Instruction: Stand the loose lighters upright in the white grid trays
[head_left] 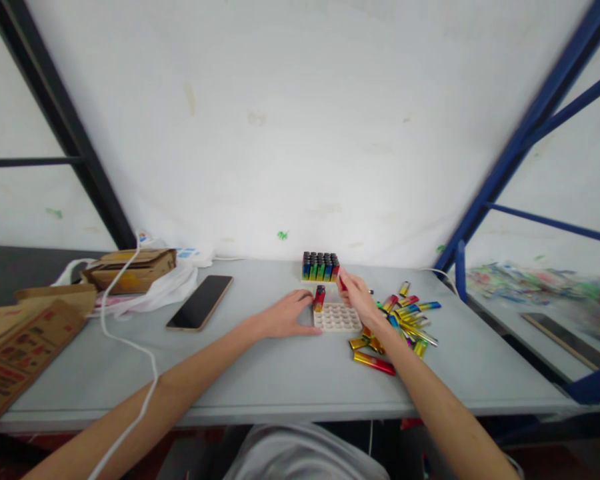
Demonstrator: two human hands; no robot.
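Note:
My left hand (291,315) spans the left end of a white tray (336,319) with rows of round holes, thumb at the front corner and fingers at the back corner. Close to those fingers, a red and yellow lighter (319,300) with a black top stands upright at the tray's back left. Above the tray's back right side, my right hand (356,298) is closed around a red lighter (343,283), mostly covered by the fingers. Beside and partly behind my right forearm lies a loose pile of shiny coloured lighters (405,317).
Behind the tray, near the wall, stands a block of upright black-topped lighters (321,267) in rows. A phone (201,303) lies to the left. Cardboard boxes (130,270) and a white plastic bag (173,291) are farther left. A white cable (130,341) hangs across my left forearm.

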